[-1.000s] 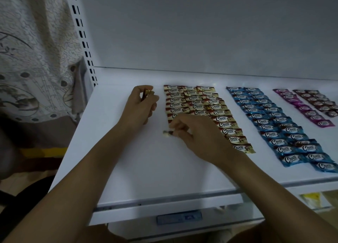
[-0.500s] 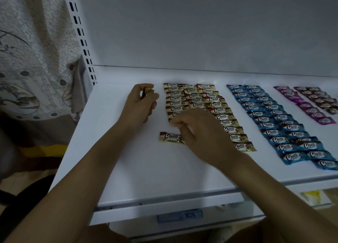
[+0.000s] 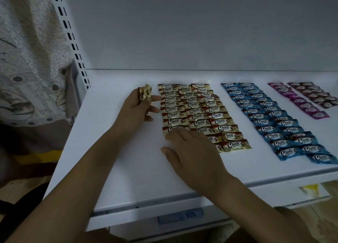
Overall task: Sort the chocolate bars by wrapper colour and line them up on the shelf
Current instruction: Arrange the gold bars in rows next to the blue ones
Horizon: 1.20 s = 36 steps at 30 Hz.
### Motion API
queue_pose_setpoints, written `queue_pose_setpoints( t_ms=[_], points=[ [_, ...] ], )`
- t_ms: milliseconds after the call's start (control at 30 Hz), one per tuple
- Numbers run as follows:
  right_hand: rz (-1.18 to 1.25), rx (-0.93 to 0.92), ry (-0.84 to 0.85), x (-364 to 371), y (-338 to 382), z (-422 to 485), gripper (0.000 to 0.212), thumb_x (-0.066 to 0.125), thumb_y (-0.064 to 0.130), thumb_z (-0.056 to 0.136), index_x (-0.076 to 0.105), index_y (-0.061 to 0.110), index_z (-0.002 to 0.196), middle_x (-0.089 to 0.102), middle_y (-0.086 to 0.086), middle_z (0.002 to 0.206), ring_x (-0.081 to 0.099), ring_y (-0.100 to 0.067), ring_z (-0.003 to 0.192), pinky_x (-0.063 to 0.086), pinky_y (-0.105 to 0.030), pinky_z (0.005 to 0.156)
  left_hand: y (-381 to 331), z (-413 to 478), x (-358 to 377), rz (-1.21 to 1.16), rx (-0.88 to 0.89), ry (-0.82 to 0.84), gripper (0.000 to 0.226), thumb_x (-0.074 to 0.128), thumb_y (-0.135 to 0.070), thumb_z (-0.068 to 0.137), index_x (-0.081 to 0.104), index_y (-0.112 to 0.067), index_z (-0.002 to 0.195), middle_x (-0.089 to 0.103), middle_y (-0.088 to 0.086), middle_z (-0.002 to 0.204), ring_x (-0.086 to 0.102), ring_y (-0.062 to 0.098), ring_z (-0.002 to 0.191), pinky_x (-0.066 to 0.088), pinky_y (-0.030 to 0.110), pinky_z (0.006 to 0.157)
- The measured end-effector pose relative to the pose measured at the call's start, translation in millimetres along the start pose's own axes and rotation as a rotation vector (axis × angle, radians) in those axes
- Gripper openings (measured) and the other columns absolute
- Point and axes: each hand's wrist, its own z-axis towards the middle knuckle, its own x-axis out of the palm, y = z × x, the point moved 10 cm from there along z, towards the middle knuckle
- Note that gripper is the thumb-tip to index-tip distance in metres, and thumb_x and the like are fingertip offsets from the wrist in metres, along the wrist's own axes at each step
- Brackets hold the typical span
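Head view: right grip apparently touches gold bar.

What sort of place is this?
Likely a shop, or a mock-up: a white display shelf with a slotted upright, a label strip on its front edge, and chocolate bars ranked by colour.

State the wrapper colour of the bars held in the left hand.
Gold bars; head view.
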Motion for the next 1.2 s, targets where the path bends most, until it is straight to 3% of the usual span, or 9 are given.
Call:
queue_pose_setpoints(
  t_ms=[100, 200, 333, 467, 533, 700, 900, 1100, 1200],
  points=[
    [0.027, -0.021, -0.044, -3.1, -0.3, -0.2, 0.032, 0.041, 0.033, 0.093, 0.066, 0.015, 0.101, 0.067, 0.0, 0.095, 0.062, -0.019, 0.084, 0.046, -0.03, 0.077, -4.3, -0.8, -2.2, 0.015, 0.021, -0.009, 0.023, 0.042, -0.018, 0.103, 0.05, -0.011, 0.123, 0.068, -0.01, 0.112, 0.068, 0.005, 0.074, 0.052, 0.019, 0.054],
    [0.23, -0.007, -0.154, -16.4, -10.2, -2.9, 0.027, 0.043, 0.027, 0.094, 0.067, 0.015, 0.098, 0.068, 0.002, 0.094, 0.06, -0.014, 0.087, 0.045, -0.028, 0.081, -11.9, -4.2, -0.7, 0.053, 0.048, 0.019, 0.015, 0.048, -0.025, 0.1, 0.057, -0.014, 0.104, 0.074, -0.008, 0.098, 0.064, 0.006, 0.065, 0.045, 0.019, 0.048],
    [0.756, 0.324, -0.246, -36.9, -48.6, -3.1, 0.012, 0.059, 0.025, 0.092, 0.063, 0.023, 0.103, 0.069, 0.01, 0.085, 0.063, -0.003, 0.078, 0.048, -0.014, 0.067, -24.9, -16.1, 19.6, -0.005, 0.022, 0.162, 0.024, 0.06, -0.032, 0.085, 0.058, -0.008, 0.084, 0.073, -0.003, 0.075, 0.036, 0.005, 0.046, 0.027, 0.019, 0.044],
    [1.222, 0.599, -0.124, -24.9, -64.0, -2.0, 0.016, 0.056, 0.026, 0.091, 0.067, 0.023, 0.102, 0.071, 0.002, 0.08, 0.064, -0.007, 0.065, 0.05, -0.019, 0.061, -49.7, -38.3, 40.0, -0.013, 0.069, 0.269, 0.017, 0.064, -0.028, 0.081, 0.059, -0.017, 0.07, 0.072, 0.001, 0.073, 0.034, 0.007, 0.045, 0.026, 0.017, 0.044],
    [1.262, 0.605, -0.107, -25.5, -64.3, -5.8, 0.014, 0.058, 0.026, 0.09, 0.07, 0.02, 0.094, 0.069, 0.003, 0.072, 0.061, -0.008, 0.06, 0.048, -0.028, 0.062, -56.2, -54.6, 40.9, 0.054, 0.13, 0.247, 0.012, 0.068, -0.02, 0.08, 0.062, -0.016, 0.07, 0.069, -0.004, 0.067, 0.045, 0.001, 0.046, 0.034, 0.012, 0.047],
    [1.42, 0.549, -0.019, -15.5, -50.2, -23.7, 0.015, 0.063, 0.02, 0.083, 0.069, 0.011, 0.093, 0.069, -0.002, 0.067, 0.061, -0.012, 0.057, 0.05, -0.021, 0.055, -48.9, -88.2, 24.1, 0.258, 0.194, 0.068, 0.02, 0.072, -0.035, 0.068, 0.07, -0.016, 0.074, 0.069, -0.002, 0.068, 0.056, 0.003, 0.06, 0.04, 0.015, 0.058],
    [1.448, 0.539, -0.031, -9.4, -44.5, -35.1, 0.007, 0.059, 0.011, 0.09, 0.064, 0.006, 0.091, 0.068, -0.004, 0.064, 0.063, -0.016, 0.054, 0.054, -0.025, 0.056, -37.1, -110.7, 35.3, 0.151, 0.117, 0.059, 0.011, 0.071, -0.022, 0.072, 0.068, -0.014, 0.079, 0.067, -0.012, 0.063, 0.056, -0.003, 0.056, 0.04, 0.008, 0.055],
    [1.544, 0.595, -0.032, -3.3, -45.1, -41.7, 0.011, 0.057, 0.012, 0.091, 0.061, 0.003, 0.088, 0.067, -0.007, 0.059, 0.062, -0.018, 0.049, 0.051, -0.026, 0.052, -23.1, -115.7, 25.2, 0.01, 0.016, 0.022, 0.035, 0.073, -0.024, 0.063, 0.069, -0.018, 0.097, 0.074, -0.007, 0.085, 0.062, 0.002, 0.065, 0.045, 0.012, 0.055],
    [1.543, 0.6, -0.034, -2.8, -45.5, -42.6, 0.011, 0.057, 0.012, 0.092, 0.061, 0.003, 0.09, 0.067, -0.007, 0.06, 0.062, -0.018, 0.05, 0.05, -0.026, 0.052, -24.2, -115.9, 27.2, 0.031, 0.033, 0.025, 0.022, 0.073, -0.016, 0.07, 0.07, -0.015, 0.092, 0.073, -0.009, 0.081, 0.059, -0.001, 0.061, 0.043, 0.01, 0.054]
  ],
)
